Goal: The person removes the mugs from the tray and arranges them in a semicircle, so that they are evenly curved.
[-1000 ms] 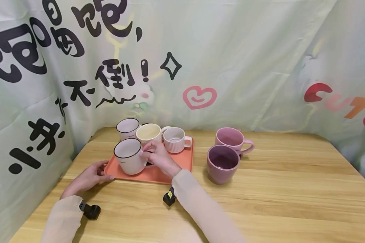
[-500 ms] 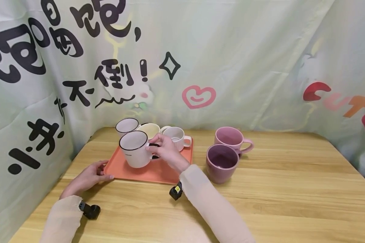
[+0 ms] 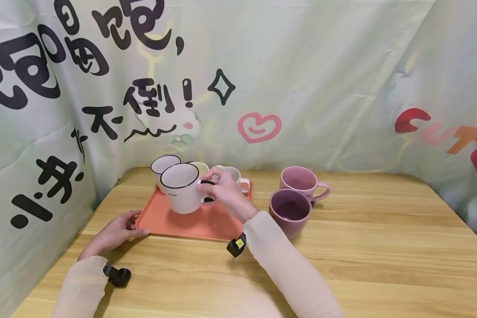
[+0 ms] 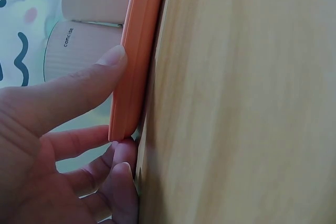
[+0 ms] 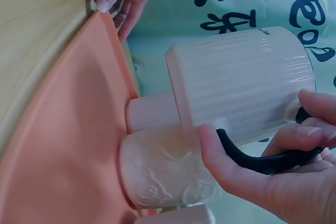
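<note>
My right hand (image 3: 228, 194) grips the black handle of a white mug (image 3: 183, 196) with a black rim. In the right wrist view the mug (image 5: 236, 85) is clear of the orange tray (image 5: 68, 114), its base lifted off. At the tray's near left corner, my left hand (image 3: 117, 232) holds the edge; the left wrist view shows the thumb on top of the rim (image 4: 134, 66) and fingers curled at the corner. Behind the lifted mug stand a second black-rimmed white mug (image 3: 160, 164), a cream embossed mug (image 5: 163, 171) and a small white cup (image 3: 244, 184), partly hidden.
A pink mug (image 3: 300, 177) and a darker purple mug (image 3: 289, 221) stand on the wooden table (image 3: 381, 247) right of the tray. A printed cloth (image 3: 322, 79) hangs behind the table and along its left side.
My right hand has lifted the white mug and carried it right and toward the back, over the tray. It now overlaps more of the cream mug. My left hand stays on the tray corner.
</note>
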